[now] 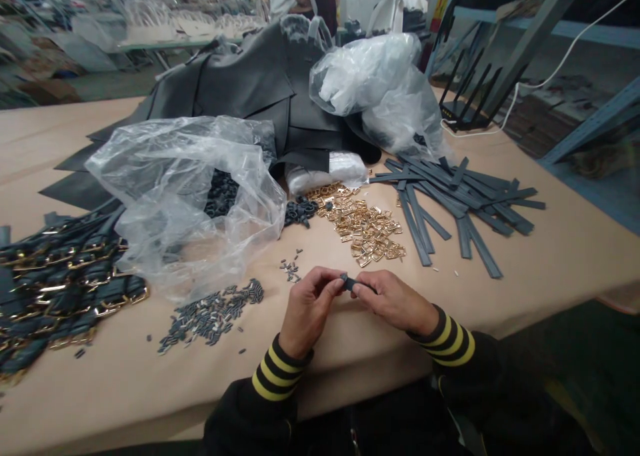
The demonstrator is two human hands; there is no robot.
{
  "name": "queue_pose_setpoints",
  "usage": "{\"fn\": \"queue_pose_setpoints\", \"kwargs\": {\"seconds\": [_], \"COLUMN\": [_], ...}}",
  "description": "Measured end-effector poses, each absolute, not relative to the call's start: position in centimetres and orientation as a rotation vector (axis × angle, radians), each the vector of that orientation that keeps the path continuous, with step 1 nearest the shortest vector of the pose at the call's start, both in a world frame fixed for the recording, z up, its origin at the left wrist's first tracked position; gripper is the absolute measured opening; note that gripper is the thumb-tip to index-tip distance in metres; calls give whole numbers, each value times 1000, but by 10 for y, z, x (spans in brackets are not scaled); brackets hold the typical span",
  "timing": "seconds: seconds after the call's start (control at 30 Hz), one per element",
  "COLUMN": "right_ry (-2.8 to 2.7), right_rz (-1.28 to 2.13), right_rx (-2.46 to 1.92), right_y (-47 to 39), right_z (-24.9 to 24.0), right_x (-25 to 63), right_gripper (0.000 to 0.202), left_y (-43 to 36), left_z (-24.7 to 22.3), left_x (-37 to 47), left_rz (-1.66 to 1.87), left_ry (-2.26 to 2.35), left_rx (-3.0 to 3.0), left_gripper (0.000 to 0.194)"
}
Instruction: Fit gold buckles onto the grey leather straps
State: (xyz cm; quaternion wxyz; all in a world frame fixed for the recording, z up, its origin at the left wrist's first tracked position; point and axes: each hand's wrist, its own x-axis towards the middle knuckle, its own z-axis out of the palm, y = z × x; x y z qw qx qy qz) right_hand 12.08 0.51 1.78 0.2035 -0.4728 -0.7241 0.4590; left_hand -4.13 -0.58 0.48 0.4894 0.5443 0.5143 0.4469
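Observation:
Between my two hands, near the table's front edge, is a small dark strip [357, 285]. My left hand [311, 304] pinches its left end between thumb and fingertips. The right part of the strip is gripped by my right hand [393, 301], whose fingers are curled and partly cover it. Just beyond the hands lies a pile of gold metal buckles [367, 233]. A few small dark pieces [290, 268] lie past my left hand, and a larger heap of them [213, 316] is to its left. Long dark strips [450, 193] are piled at the right.
Finished-looking dark straps with gold buckles [65, 283] are heaped at the far left. A clear plastic bag [195, 203] holds black parts. Behind are stacked dark sheets [240, 76], another plastic bag [370, 76] and a black router [465, 113] with a white cable. A person stands in the background.

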Motion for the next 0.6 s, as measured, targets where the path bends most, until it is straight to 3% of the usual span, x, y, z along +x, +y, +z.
{"fn": "queue_pose_setpoints", "kwargs": {"seconds": [0.17,0.33,0.6], "right_ry": [-1822,-1792,-1862], "right_rz": [1360,1431,1302], "right_rx": [-1263,-1193,-1364], "right_y": [-4,-8,-13], "right_z": [13,8,-8], "right_x": [118,118,119], "right_gripper": [26,28,29], "left_y": [-19,-18,-16], "left_z": [-4,-9,-13], "left_x": [-25,-23,-28], "left_rz": [1147,1236,756], "left_ry": [1316,1255,1141], "left_rx": [1394,1054,1164], "left_gripper": [9,25,19]}}
